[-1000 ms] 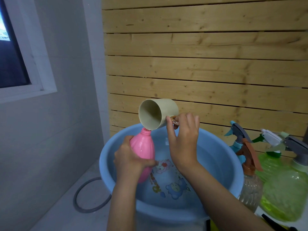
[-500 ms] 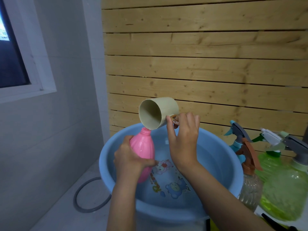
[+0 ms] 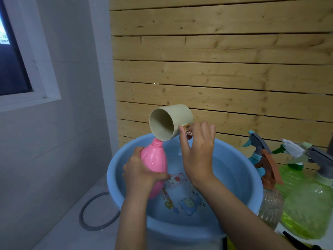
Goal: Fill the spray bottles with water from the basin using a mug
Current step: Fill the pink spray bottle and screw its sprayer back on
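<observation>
My left hand (image 3: 142, 173) grips a pink bottle (image 3: 154, 159) with no spray head, tilted over the blue basin (image 3: 252, 177). My right hand (image 3: 197, 150) holds the beige mug (image 3: 170, 122) by its handle. The mug lies tipped on its side, its mouth facing me, its lower rim touching the bottle's open neck. Water fills the basin, and cartoon prints show on its bottom.
Several spray bottles stand right of the basin: a clear one with a brown trigger (image 3: 270, 195), a blue-headed one (image 3: 255, 147) and two green ones (image 3: 310, 204). A grey hose ring (image 3: 93, 221) lies on the floor at the left. A wooden slat wall is behind.
The mug has tipped very slightly further. Both hands and the pink bottle stay where they were.
</observation>
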